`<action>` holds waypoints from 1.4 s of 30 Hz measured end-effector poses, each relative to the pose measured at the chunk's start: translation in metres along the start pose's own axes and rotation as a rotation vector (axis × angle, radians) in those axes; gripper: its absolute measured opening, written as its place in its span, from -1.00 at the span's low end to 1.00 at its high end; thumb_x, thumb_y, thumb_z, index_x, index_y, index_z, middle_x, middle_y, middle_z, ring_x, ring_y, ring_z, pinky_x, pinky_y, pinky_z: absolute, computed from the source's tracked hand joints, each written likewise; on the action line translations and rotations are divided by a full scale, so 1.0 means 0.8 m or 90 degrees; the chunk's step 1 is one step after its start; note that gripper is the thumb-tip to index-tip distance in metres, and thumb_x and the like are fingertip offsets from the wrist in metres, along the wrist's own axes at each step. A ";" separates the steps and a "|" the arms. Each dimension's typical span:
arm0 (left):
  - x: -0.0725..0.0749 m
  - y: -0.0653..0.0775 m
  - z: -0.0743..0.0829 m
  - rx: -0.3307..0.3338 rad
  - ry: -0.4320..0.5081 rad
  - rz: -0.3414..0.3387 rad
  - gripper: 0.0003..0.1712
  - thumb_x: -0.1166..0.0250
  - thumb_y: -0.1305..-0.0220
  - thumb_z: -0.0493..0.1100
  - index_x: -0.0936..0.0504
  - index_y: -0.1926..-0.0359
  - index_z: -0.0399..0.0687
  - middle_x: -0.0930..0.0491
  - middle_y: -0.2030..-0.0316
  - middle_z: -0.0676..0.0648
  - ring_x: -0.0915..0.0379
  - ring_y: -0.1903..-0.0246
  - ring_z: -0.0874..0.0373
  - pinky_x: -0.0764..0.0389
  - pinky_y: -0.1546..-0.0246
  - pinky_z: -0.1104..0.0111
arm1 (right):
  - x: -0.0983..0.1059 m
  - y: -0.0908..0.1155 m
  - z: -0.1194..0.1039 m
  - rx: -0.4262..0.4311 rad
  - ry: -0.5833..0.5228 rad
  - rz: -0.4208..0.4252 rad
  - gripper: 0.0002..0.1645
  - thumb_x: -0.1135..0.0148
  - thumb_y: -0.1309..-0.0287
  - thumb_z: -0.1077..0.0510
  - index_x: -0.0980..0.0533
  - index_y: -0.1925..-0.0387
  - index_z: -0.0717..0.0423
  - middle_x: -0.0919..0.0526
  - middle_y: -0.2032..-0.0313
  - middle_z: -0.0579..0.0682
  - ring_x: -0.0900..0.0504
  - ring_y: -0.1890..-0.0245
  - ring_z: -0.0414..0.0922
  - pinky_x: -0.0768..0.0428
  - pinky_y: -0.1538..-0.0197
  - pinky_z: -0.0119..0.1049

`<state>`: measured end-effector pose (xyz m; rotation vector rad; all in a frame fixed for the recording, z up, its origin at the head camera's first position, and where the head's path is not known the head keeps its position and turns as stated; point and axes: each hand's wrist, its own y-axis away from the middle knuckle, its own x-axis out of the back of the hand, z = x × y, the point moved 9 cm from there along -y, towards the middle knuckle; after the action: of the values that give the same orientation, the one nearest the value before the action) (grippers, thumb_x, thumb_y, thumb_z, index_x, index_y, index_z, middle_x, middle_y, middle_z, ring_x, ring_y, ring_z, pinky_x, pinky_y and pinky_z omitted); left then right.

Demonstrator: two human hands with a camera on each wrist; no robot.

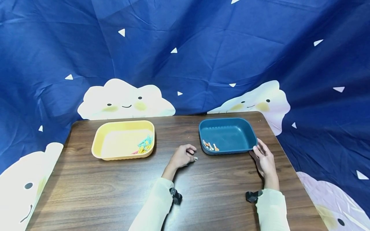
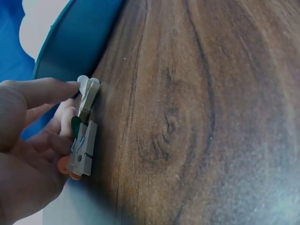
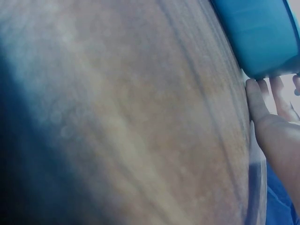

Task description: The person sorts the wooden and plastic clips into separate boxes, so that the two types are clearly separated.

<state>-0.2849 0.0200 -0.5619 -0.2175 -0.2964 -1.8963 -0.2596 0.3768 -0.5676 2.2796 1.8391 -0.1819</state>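
Observation:
My left hand [image 1: 182,156] is just left of the blue tray [image 1: 228,152], low over the table. Its thumb and fingers hold two small wooden clothespins: a pale one with a white decoration [image 2: 88,96] at the fingertips, and another with orange and green parts [image 2: 82,149] nearer the palm. My right hand [image 1: 265,160] holds the front right corner of the blue tray, thumb at the front wall and fingers along the side. Several small clothespins with orange and white decorations [image 1: 210,146] lie in that tray's front left corner.
A yellow tray [image 1: 99,157] stands at the left of the wooden table [image 1: 115,189]. Several blue, yellow and pink clothespins [image 1: 145,144] lie in its front right corner. A blue curtain [image 1: 202,57] with clouds hangs behind the table's far edge.

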 end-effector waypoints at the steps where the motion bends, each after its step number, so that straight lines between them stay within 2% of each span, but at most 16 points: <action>1: 0.000 0.000 0.000 0.000 -0.018 0.000 -0.57 -0.36 0.06 -0.54 -0.69 0.08 -0.32 -0.65 0.28 -0.20 -0.46 0.51 0.29 -0.51 0.53 0.49 | 0.000 0.000 0.000 0.001 -0.001 -0.001 -0.23 -0.17 -0.44 0.24 -0.11 -0.54 0.26 -0.35 -0.26 0.06 -0.38 -0.26 -0.15 -0.55 -0.17 -0.39; 8: -0.001 -0.005 -0.002 0.000 -0.127 0.012 -0.59 -0.40 0.08 -0.51 -0.73 0.13 -0.17 -0.66 0.36 -0.03 -0.44 0.50 0.34 -0.50 0.37 0.46 | 0.000 0.001 0.000 0.002 0.002 -0.003 -0.24 -0.17 -0.44 0.24 -0.12 -0.53 0.27 -0.38 -0.23 0.05 -0.39 -0.24 -0.17 -0.55 -0.17 -0.40; 15: 0.000 -0.005 -0.004 0.012 -0.170 0.027 -0.64 -0.42 0.03 -0.45 -0.73 0.15 -0.10 -0.61 0.51 0.17 -0.46 0.52 0.34 -0.51 0.34 0.42 | -0.001 -0.001 0.000 -0.006 0.018 -0.003 -0.24 -0.15 -0.46 0.21 -0.10 -0.55 0.24 -0.33 -0.28 0.02 -0.30 -0.31 -0.11 -0.53 -0.18 -0.41; 19: 0.000 -0.005 -0.003 0.011 -0.180 0.032 -0.67 -0.42 0.00 -0.41 -0.74 0.16 -0.07 -0.60 0.53 0.20 -0.47 0.51 0.34 -0.51 0.33 0.40 | 0.000 -0.001 0.000 -0.010 0.033 -0.003 -0.25 -0.14 -0.47 0.20 -0.11 -0.56 0.19 -0.31 -0.32 0.03 -0.27 -0.36 -0.09 -0.51 -0.22 -0.38; 27: 0.000 -0.004 0.000 -0.010 -0.181 0.024 -0.72 -0.39 -0.07 -0.38 -0.76 0.18 -0.04 -0.65 0.45 0.09 -0.47 0.51 0.33 -0.52 0.38 0.43 | 0.002 0.000 0.001 -0.013 0.037 0.003 -0.26 -0.14 -0.47 0.20 -0.12 -0.56 0.18 -0.31 -0.33 0.03 -0.28 -0.36 -0.09 -0.51 -0.23 -0.37; 33: 0.003 -0.005 0.000 -0.008 -0.137 0.023 -0.72 -0.34 -0.10 -0.40 -0.76 0.15 -0.09 -0.68 0.39 -0.04 -0.46 0.55 0.33 -0.53 0.46 0.45 | -0.001 -0.001 0.000 -0.017 0.035 -0.002 -0.23 -0.14 -0.47 0.19 -0.09 -0.56 0.20 -0.26 -0.36 0.08 -0.23 -0.39 -0.04 -0.47 -0.27 -0.35; 36: 0.006 -0.006 0.002 -0.018 -0.125 0.036 -0.72 -0.35 -0.09 -0.41 -0.76 0.16 -0.10 -0.68 0.40 -0.02 -0.47 0.53 0.35 -0.51 0.40 0.47 | -0.001 -0.001 0.000 -0.021 0.036 -0.002 -0.22 -0.14 -0.47 0.18 -0.08 -0.57 0.20 -0.25 -0.37 0.09 -0.22 -0.40 -0.03 -0.47 -0.27 -0.35; 42: 0.010 -0.006 0.002 -0.023 -0.065 0.049 -0.76 -0.36 -0.10 -0.41 -0.76 0.17 -0.16 -0.68 0.39 -0.06 -0.49 0.51 0.32 -0.54 0.43 0.48 | 0.001 -0.001 0.001 -0.018 0.024 -0.003 -0.23 -0.15 -0.46 0.20 -0.10 -0.56 0.19 -0.28 -0.35 0.07 -0.27 -0.36 -0.08 -0.49 -0.26 -0.35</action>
<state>-0.2926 0.0145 -0.5587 -0.3472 -0.3184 -1.8189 -0.2602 0.3774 -0.5686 2.2745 1.8539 -0.1129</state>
